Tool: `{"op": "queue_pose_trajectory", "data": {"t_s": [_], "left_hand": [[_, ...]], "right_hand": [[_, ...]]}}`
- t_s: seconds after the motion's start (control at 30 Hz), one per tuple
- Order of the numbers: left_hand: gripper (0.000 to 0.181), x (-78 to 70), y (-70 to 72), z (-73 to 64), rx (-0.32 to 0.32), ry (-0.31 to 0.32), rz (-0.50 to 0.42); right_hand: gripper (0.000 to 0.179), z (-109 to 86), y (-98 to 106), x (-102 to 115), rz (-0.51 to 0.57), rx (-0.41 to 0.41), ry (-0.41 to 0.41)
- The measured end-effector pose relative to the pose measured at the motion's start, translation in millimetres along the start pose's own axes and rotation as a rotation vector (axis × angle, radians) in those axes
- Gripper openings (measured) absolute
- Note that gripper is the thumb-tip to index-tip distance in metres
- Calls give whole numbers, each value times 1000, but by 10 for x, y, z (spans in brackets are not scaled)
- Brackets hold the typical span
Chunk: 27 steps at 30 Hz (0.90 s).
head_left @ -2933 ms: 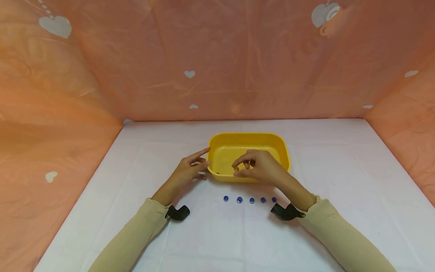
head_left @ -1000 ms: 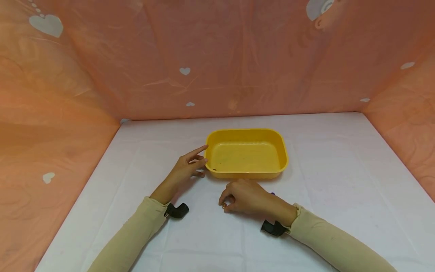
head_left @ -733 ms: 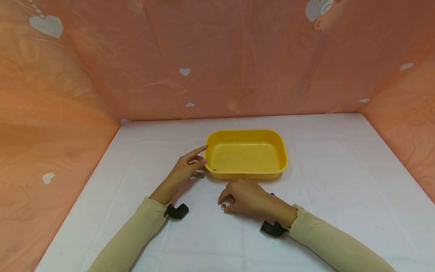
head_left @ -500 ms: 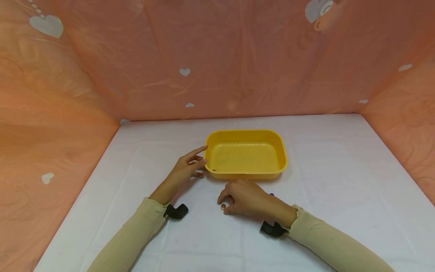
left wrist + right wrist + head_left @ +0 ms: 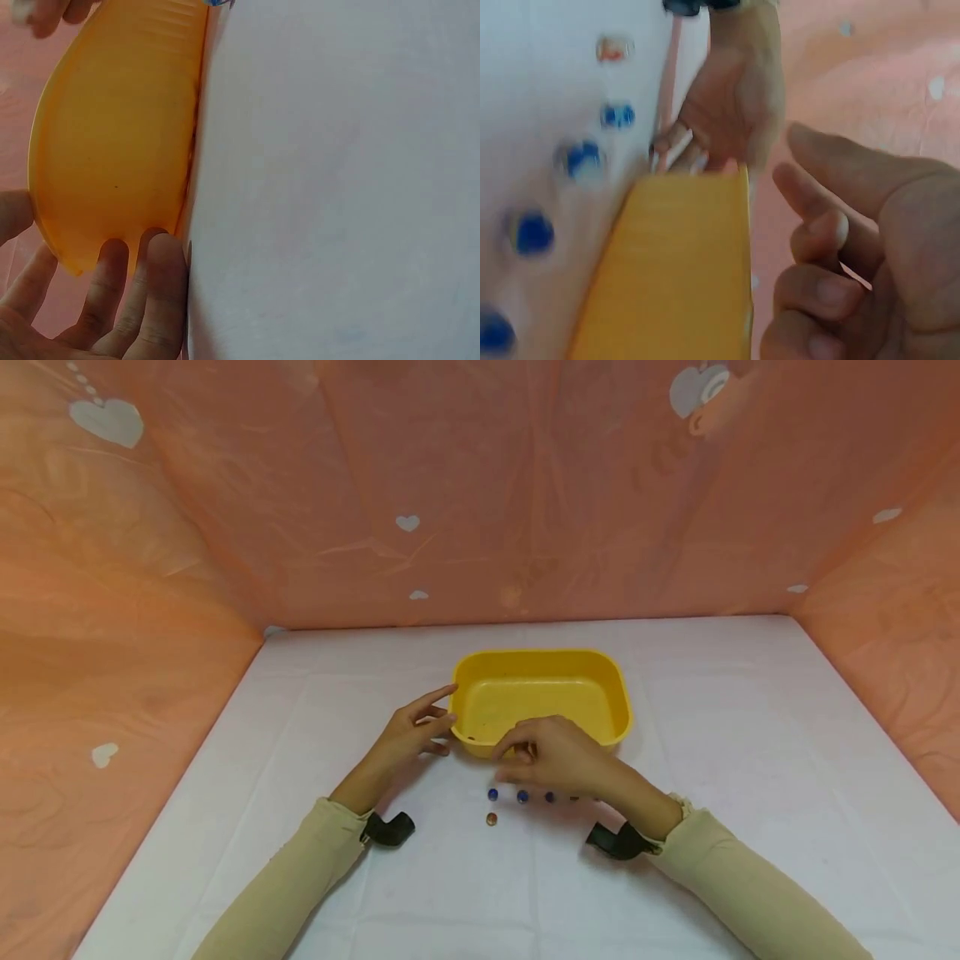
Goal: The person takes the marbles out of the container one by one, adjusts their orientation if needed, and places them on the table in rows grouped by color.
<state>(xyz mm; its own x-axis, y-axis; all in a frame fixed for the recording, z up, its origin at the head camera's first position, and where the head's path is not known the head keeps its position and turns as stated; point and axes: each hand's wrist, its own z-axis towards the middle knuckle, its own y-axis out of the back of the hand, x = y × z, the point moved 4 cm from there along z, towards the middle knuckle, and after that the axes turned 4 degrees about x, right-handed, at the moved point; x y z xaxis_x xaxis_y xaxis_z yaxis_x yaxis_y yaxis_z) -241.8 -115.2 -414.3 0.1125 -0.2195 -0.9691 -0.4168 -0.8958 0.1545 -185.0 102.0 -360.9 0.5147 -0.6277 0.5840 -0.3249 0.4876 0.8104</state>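
My left hand [image 5: 412, 731] rests its spread fingers against the left end of a yellow plastic tub [image 5: 542, 655]; in the left wrist view those fingertips [image 5: 163, 259] touch its wall. Just over the tub's front rim is my right hand [image 5: 558, 756], blurred, with thumb and fingers apart and nothing between them in the right wrist view. Below it a row of several blue glass marbles [image 5: 522, 796] lies on the white cloth, partly hidden by hand and wrist. One amber marble [image 5: 491, 818] sits in front of the leftmost blue marble [image 5: 492, 794].
A small dark spot [image 5: 471, 739] shows at the tub's front left corner. White cloth [image 5: 360, 893] covers the table, and an orange sheet with pale hearts [image 5: 480, 527] hangs behind and at both sides. Black wrist cameras [image 5: 390, 829] stick out from the sleeves.
My right hand brought the amber marble from over the tub to the cloth, let go of it, and has moved back up to the tub's front rim. The left hand stays at the tub.
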Motion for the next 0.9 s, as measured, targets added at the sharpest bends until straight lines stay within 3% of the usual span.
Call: {"op": "queue_pose_trajectory", "data": {"t_s": [0.1, 0.2, 0.37, 0.6, 0.9], "left_hand": [[55, 9, -13, 13, 1, 8, -4], [55, 33, -22, 21, 6, 21, 6], [56, 81, -27, 16, -3, 49, 15], [56, 69, -23, 19, -10, 43, 13], [57, 75, 33, 12, -1, 29, 24]], "right_hand": [[13, 30, 112, -99, 14, -69, -57], [11, 95, 145, -201, 8, -77, -125], [14, 281, 48, -381, 10, 34, -201], [8, 496, -64, -530, 63, 175, -205], [9, 567, -81, -530, 79, 239, -274]]}}
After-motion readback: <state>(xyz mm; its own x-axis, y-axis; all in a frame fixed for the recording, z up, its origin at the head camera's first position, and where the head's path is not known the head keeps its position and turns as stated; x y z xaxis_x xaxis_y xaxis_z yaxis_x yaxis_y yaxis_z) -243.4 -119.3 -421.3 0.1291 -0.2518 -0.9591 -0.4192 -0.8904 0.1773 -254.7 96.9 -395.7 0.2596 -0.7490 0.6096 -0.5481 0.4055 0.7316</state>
